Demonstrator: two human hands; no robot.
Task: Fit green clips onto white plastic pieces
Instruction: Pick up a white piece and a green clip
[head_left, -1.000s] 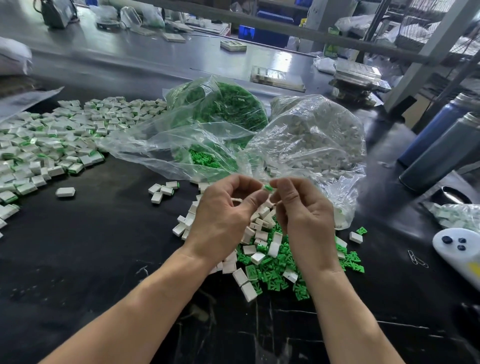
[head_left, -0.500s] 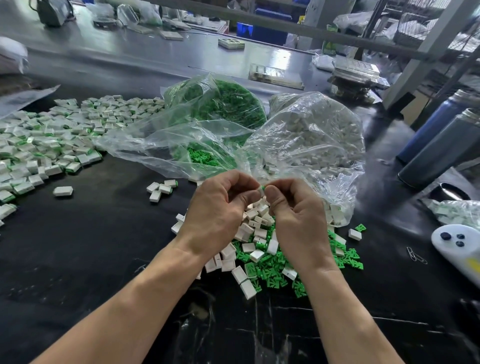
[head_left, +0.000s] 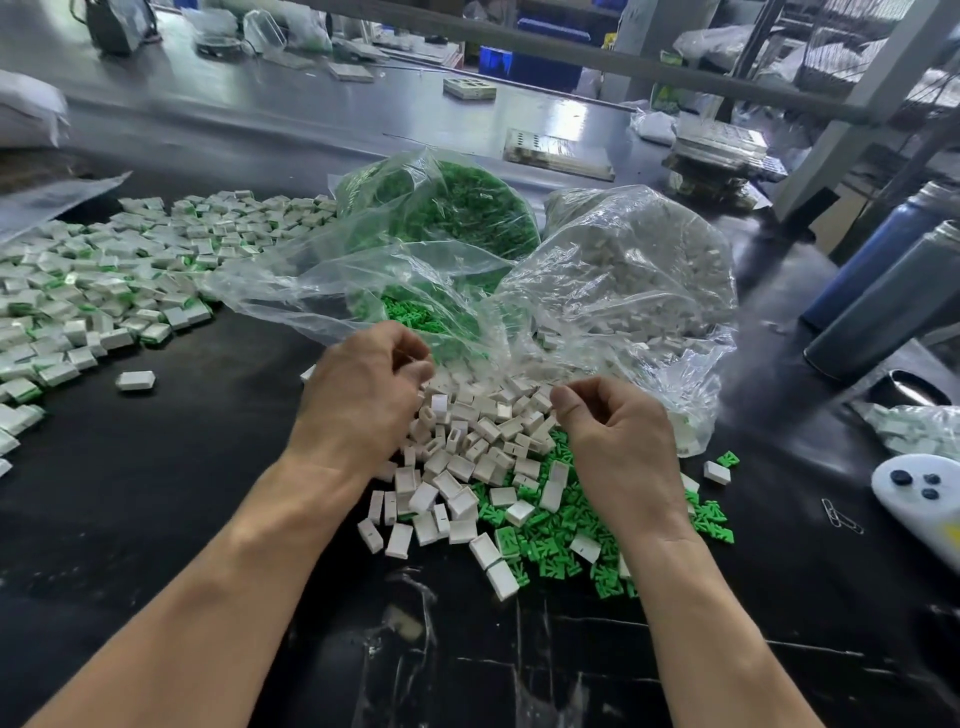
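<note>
Clips (head_left: 550, 545) look tiny, light, stiff, best pinched by edges; both hands, left (head_left: 363, 395) and right (head_left: 618, 436), curled, contents unclear.

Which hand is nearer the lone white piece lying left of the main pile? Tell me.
Left. The left hand is just right of the lone white piece; the right hand is farther right, beyond the loose white pieces.

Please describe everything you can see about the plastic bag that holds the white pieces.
The bag of white pieces is thin, clear, crinkled film that shines in the light. It lies slumped on the black table, right of the bag of green clips and touching it. Its mouth faces the person, and white pieces spill from it into a loose heap. It looks fairly full. Neither hand clearly touches it.
</note>
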